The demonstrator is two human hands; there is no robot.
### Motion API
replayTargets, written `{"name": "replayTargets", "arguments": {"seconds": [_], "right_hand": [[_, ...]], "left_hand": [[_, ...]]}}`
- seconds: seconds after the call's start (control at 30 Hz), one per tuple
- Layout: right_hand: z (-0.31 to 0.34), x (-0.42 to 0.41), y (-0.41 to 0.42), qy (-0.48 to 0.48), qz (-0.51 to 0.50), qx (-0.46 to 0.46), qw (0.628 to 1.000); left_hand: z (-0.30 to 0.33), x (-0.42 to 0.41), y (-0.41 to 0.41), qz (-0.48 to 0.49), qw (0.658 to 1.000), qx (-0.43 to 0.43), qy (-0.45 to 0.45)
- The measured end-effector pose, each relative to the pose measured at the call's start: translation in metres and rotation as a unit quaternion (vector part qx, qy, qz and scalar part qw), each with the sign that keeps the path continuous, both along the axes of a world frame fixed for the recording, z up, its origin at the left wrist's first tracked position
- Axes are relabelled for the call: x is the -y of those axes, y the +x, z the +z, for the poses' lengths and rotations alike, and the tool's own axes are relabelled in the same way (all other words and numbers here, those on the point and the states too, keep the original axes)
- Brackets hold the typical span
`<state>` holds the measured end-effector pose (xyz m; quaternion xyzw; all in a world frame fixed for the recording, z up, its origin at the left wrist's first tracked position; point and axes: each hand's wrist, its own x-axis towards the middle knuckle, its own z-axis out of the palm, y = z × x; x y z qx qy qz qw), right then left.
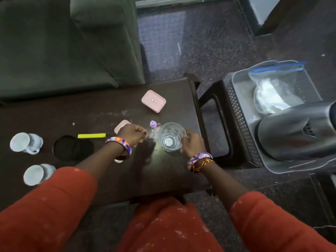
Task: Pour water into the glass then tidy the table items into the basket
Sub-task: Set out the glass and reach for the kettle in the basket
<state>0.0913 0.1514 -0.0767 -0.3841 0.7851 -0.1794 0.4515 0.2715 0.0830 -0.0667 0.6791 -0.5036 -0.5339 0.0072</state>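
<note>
Glass [171, 136]: upright, near right edge of table [101, 113]. Right hand [192, 144] grasps its right side. Bottle [153, 127]: small, purple cap, just left of glass, long axis toward far edge. Left hand [131, 134] curled around bottle, nearer it. Basket [236, 106]: off right edge.

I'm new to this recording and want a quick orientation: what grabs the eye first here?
The clear glass near the dark table's right end, with the right hand on its side and the left hand by a small clear bottle. Farther back lies a pink box; white cups sit far left.
</note>
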Motion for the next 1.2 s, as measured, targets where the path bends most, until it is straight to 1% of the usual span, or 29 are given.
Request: {"name": "replayTargets", "arguments": {"seconds": [0.13,0.27,0.57,0.67,0.73,0.8,0.83,0.93,1.03,1.1,1.2], "right_hand": [[-0.016,-0.006,0.027,0.039,0.045,0.023,0.998],[-0.032,-0.008,0.041,0.067,0.037,0.03,0.997],[-0.051,-0.014,0.064,0.086,0.019,0.032,0.996],[-0.038,-0.018,0.064,0.098,-0.008,0.078,0.992],[-0.023,-0.023,0.059,0.104,-0.043,0.12,0.986],[-0.006,-0.028,0.05,0.09,-0.07,0.149,0.982],[0.004,-0.031,0.043,0.08,-0.072,0.15,0.983],[0.045,-0.036,0.012,0.045,-0.035,0.113,0.992],[0.096,-0.041,-0.037,-0.047,0.035,-0.004,0.998],[0.129,-0.042,-0.077,-0.108,0.059,-0.093,0.988],[0.175,-0.05,-0.143,-0.186,0.033,-0.167,0.968]], "left_hand": [[-0.019,-0.022,0.04,0.004,0.999,0.032,0.016],[-0.026,-0.037,0.06,-0.008,0.999,0.04,0.016],[-0.019,-0.049,0.069,-0.06,0.995,0.063,-0.055],[-0.011,-0.053,0.059,-0.098,0.989,0.073,-0.08],[-0.003,-0.053,0.048,-0.14,0.983,0.076,-0.096],[0.011,-0.052,0.033,-0.19,0.972,0.075,-0.113],[0.02,-0.05,0.024,-0.216,0.966,0.067,-0.124],[0.052,-0.045,-0.017,-0.284,0.941,0.042,-0.177],[0.091,-0.04,-0.071,-0.333,0.913,0.003,-0.233],[0.115,-0.037,-0.109,-0.363,0.89,-0.019,-0.276],[0.15,-0.037,-0.172,-0.395,0.853,-0.057,-0.337]]}}
